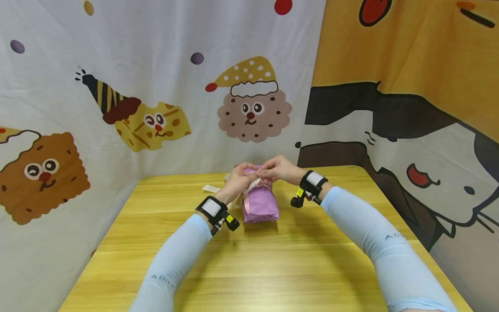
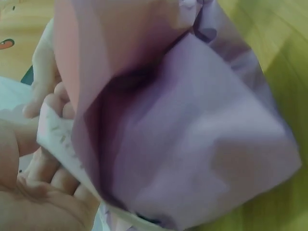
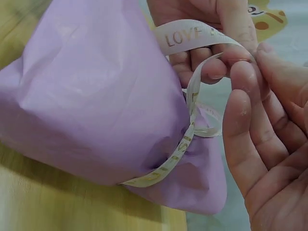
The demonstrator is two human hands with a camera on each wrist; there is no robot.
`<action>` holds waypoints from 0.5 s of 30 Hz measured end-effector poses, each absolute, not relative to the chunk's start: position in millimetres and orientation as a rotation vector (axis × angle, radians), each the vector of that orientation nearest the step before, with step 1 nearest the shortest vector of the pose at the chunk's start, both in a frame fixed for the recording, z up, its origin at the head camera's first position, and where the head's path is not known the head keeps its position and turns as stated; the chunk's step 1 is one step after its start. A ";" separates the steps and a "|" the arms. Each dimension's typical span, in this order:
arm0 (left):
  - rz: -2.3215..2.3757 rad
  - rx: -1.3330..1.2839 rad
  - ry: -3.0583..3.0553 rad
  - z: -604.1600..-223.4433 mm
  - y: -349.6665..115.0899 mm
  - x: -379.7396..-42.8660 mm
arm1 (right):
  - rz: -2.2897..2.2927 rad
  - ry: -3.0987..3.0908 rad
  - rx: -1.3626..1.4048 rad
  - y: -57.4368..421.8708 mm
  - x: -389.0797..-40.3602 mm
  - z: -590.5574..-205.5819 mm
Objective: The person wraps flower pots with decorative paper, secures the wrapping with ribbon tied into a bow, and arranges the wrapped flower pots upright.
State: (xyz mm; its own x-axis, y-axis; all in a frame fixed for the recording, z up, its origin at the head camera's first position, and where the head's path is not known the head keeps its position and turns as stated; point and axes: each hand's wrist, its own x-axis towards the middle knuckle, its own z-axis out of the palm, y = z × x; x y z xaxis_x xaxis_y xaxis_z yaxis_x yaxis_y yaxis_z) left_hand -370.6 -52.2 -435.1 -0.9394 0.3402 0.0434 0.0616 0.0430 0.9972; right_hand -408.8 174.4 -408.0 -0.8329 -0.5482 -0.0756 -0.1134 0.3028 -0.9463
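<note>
A package wrapped in purple paper lies on the table. A white ribbon with gold lettering runs round its gathered part, with a small loop beside the paper. My left hand pinches a length of the ribbon above the package. My right hand meets it fingertip to fingertip, its thumb and forefinger pinching the ribbon too. In the right wrist view the band arches between both hands, the word LOVE readable on it. The left wrist view has the paper's open fold close up, partly covering the fingers.
The wooden table ends at the back against a white cloth printed with cartoon snacks. A loose ribbon end lies left of the package. An orange cartoon curtain hangs on the right.
</note>
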 end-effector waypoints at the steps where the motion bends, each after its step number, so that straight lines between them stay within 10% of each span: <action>1: 1.985 0.418 2.108 -435.1 -53.4 -371.5 | -1.546 2.192 -0.589 174.8 -409.1 -408.7; 15: 0.950 0.784 3.009 -429.5 -53.5 -381.9 | -1.483 2.337 -0.579 168.8 -401.7 -415.2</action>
